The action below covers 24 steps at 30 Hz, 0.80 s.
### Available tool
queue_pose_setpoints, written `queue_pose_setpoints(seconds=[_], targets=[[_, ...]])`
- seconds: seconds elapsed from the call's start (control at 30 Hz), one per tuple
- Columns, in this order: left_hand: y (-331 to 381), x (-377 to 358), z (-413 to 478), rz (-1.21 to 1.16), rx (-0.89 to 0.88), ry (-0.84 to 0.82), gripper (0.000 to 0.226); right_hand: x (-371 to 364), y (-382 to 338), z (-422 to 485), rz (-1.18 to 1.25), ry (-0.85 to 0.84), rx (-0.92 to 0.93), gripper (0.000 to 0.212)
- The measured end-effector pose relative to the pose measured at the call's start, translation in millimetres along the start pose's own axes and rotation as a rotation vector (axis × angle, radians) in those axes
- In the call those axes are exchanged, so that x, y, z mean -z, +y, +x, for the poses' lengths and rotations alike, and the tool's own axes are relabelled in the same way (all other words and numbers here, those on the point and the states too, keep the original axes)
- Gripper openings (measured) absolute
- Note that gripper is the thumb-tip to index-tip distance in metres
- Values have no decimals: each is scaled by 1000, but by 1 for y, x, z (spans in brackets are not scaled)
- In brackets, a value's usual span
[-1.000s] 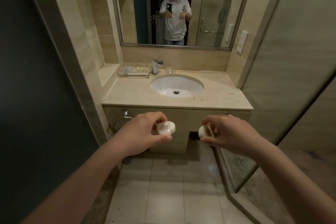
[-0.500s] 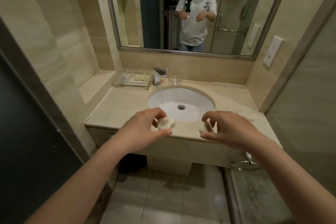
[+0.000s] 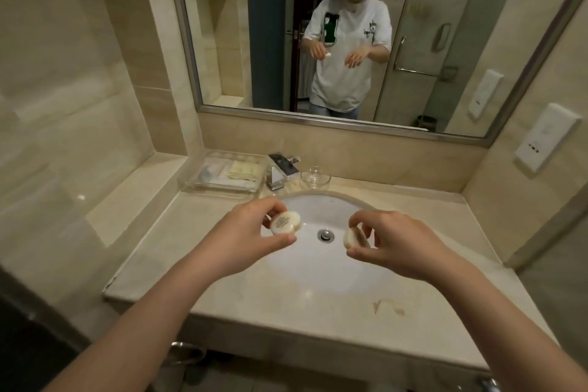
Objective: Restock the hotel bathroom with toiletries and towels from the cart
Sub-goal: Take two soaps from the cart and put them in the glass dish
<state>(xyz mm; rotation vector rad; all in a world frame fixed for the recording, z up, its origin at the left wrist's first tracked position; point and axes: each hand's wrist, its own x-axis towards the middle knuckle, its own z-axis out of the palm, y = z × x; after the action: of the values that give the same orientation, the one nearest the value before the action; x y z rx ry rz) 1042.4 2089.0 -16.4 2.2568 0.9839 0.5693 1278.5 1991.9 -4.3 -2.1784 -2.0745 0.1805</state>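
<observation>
My left hand pinches a small round wrapped soap between thumb and fingers, its printed face turned up. My right hand holds a second round wrapped soap the same way, seen edge-on. Both hands hover over the white sink basin, left and right of the drain. A clear amenity tray with packets lies at the back left of the beige counter. A small empty glass dish stands to the right of the faucet.
A wide mirror above the counter reflects a person in a white T-shirt. A recessed wall niche and ledge lie to the left. A white wall socket plate is on the right wall, beside a glass shower partition.
I have moved closer to the counter. Both hands, each still holding its soap, have advanced from in front of the vanity to above the sink basin.
</observation>
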Motion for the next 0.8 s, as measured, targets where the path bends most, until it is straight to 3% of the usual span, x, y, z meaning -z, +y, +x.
queue_pose_setpoints(seconds=[0.23,0.43,0.8], targets=[[-44,-17,99,3,-1,-87,39,-8,33,83,41,-6,-109,34],[-71,-49,171,-99,21,-131,27,-27,77,145,81,-37,-136,32],[-121,-151,260,-109,222,2,29,-107,166,267,267,-66,-29,37]])
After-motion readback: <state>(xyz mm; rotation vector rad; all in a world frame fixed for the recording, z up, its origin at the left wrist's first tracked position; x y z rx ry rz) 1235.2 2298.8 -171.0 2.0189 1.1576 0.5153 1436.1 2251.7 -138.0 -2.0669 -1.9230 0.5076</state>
